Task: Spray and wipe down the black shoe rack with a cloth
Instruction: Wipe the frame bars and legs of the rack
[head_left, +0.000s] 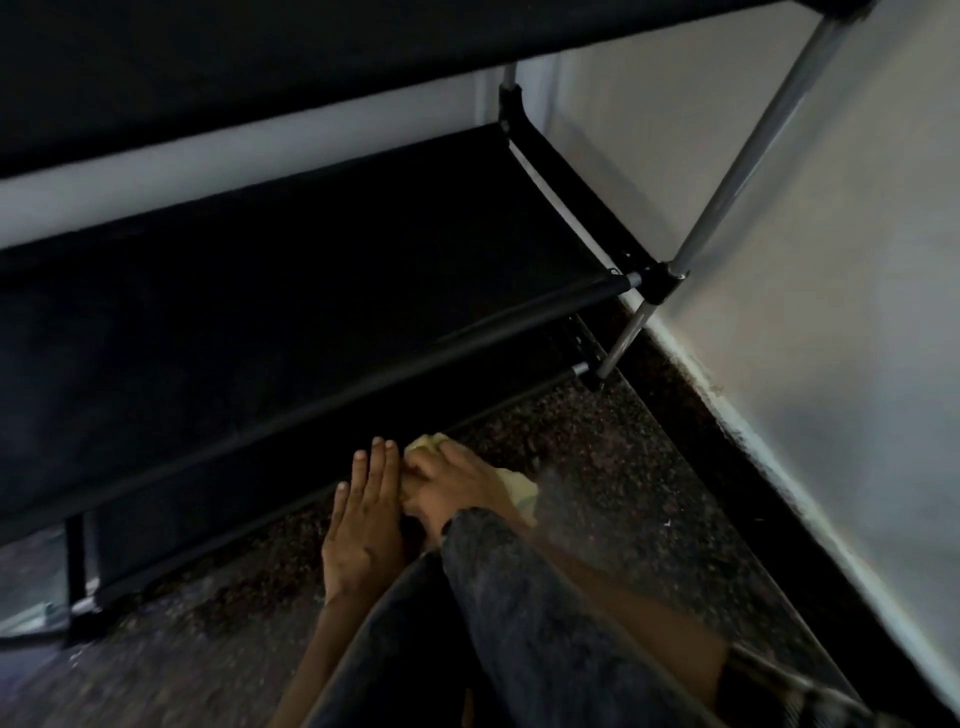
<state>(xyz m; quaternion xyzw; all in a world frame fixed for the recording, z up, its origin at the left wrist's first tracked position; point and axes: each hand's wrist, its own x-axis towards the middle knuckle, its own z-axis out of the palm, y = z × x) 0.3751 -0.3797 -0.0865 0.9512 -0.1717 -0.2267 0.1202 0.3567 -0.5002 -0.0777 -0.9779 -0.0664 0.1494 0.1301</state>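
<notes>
Shoe rack (311, 270) beside speckled floor (597, 467); right hand (452, 488) grip around yellow cloth (514, 486), left hand (363, 514) flat.

Cloth (519, 486) on floor (597, 467) before shoe rack (311, 291); wall (779, 260) right.

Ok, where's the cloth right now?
In the head view the yellow cloth is low and centre, under the right hand on the speckled floor, just in front of the shoe rack bottom rail, with the left hand flat beside it.
</notes>
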